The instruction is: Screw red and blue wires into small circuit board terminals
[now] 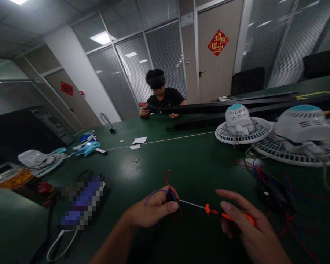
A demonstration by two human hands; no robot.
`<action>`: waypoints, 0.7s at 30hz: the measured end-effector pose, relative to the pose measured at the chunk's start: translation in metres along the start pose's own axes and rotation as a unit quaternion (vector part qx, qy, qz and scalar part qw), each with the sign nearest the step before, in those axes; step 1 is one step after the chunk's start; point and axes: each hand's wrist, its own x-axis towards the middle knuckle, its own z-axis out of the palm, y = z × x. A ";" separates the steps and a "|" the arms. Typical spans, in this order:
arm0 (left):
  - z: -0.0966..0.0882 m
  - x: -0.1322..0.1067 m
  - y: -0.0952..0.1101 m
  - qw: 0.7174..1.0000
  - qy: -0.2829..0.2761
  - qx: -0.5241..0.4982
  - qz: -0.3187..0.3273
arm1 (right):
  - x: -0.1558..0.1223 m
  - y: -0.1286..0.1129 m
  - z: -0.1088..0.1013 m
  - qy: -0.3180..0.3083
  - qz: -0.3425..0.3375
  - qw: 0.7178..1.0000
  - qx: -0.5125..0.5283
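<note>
My left hand (156, 209) pinches a small dark part (170, 196) between thumb and fingers. A blue wire (156, 191) and a red wire (167, 179) stick out of that part, which my fingers largely hide. In my right hand (242, 216) lies a screwdriver (208, 209) with an orange and black handle. Its thin metal shaft points left, and the tip meets the small part at my left hand. The thumb rests along the handle while the index finger is raised off it.
Right of my hands lies a bundle of dark parts with red and blue wires (275, 190). White fan units (239, 123) stand behind it. To the left are a blurred-out phone-like object (84, 201) and a jar (27, 185). Across the green table (154, 157), a person (165, 96) holds a red-and-black tool.
</note>
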 end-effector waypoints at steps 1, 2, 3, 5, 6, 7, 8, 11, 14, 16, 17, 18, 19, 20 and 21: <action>0.000 0.001 -0.002 1.000 -0.001 -0.019 0.005 | 0.001 0.001 0.000 -0.001 -0.003 1.000 0.001; 0.000 0.002 -0.004 0.999 -0.001 -0.038 0.008 | 0.001 0.001 0.000 -0.002 -0.005 1.000 0.003; 0.001 0.003 -0.005 0.998 -0.004 -0.057 0.009 | 0.002 0.002 -0.001 -0.002 -0.006 1.000 0.004; 0.003 0.004 -0.007 0.994 -0.014 -0.108 0.007 | 0.003 0.004 -0.001 -0.003 -0.007 1.000 0.005; 0.004 0.004 -0.007 0.991 -0.020 -0.135 0.005 | 0.003 0.005 -0.002 -0.003 -0.006 1.000 0.004; 0.004 0.004 -0.007 0.987 -0.024 -0.158 0.000 | 0.004 0.005 -0.002 -0.004 -0.006 1.000 0.004; 0.005 0.004 -0.007 0.985 -0.025 -0.173 -0.006 | 0.004 0.006 -0.002 -0.005 -0.007 1.000 0.002; 0.005 0.004 -0.005 0.983 -0.007 -0.183 -0.022 | 0.003 0.006 -0.002 -0.009 -0.011 1.000 -0.003; 0.003 0.004 -0.005 0.980 0.013 -0.193 -0.042 | 0.004 0.005 -0.003 -0.014 -0.009 1.000 -0.009; 0.003 0.005 -0.007 0.974 0.027 -0.221 -0.050 | 0.005 0.003 -0.004 -0.018 -0.004 1.000 -0.015; 0.004 0.006 -0.008 0.969 0.036 -0.239 -0.045 | 0.006 0.003 -0.005 -0.019 0.000 1.000 -0.019; 0.004 0.007 -0.009 0.965 0.045 -0.256 -0.037 | 0.007 0.002 -0.005 -0.021 0.005 1.000 -0.022; 0.004 0.007 -0.010 0.961 0.057 -0.270 -0.027 | 0.008 0.001 -0.005 -0.022 0.010 0.999 -0.025; 0.004 0.008 -0.011 0.958 0.070 -0.279 -0.021 | 0.009 0.000 -0.005 -0.023 0.016 0.999 -0.027; 0.005 0.009 -0.012 0.957 0.082 -0.277 -0.018 | 0.010 0.000 -0.006 -0.025 0.022 0.999 -0.029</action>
